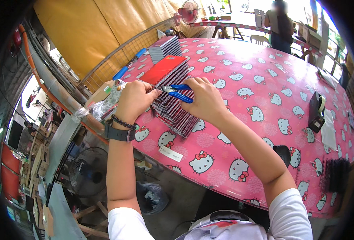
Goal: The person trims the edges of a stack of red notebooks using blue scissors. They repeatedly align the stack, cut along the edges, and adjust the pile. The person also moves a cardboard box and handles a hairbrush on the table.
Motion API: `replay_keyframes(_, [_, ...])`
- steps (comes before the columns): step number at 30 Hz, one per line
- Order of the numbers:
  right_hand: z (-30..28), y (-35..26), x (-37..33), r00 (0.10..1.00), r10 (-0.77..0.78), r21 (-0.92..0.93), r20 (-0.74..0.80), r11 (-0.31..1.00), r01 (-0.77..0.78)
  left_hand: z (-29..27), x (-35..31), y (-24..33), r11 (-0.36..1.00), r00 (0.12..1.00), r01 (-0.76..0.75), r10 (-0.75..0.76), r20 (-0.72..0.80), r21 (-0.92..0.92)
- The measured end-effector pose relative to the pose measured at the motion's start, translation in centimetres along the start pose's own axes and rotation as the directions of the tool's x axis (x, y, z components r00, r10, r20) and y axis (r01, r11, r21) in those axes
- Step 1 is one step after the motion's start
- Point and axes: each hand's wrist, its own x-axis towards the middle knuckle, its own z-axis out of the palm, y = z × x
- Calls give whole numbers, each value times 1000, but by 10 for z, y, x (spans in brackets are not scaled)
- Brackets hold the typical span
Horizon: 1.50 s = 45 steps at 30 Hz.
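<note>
Now my right hand [206, 98] grips the blue-handled pliers [176, 92] shut at a wire end while my left hand [133, 101] pinches the top notebook of the fanned stack [173, 102] on the pink table [265, 80]; best squeeze squarely, holding the wire steady.
</note>
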Motion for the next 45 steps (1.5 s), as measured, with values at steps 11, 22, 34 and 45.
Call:
replay_keyframes(11, [3, -4, -1, 999, 34, -86, 19, 996, -32, -4, 1, -3, 997, 995, -72, 71, 76, 15])
replay_keyframes(22, [4, 8, -8, 999, 17, -81, 43, 997, -14, -1, -8, -13, 971, 993, 49, -21, 119, -235])
replay_keyframes(34, [-1, -6, -2, 987, 52, -97, 153, 995, -37, 4, -12, -11, 950, 993, 87, -59, 100, -301])
replay_keyframes(45, [9, 17, -7, 984, -161, -76, -71, 985, 156, 4, -18, 1, 993, 998, 20, -13, 62, -114])
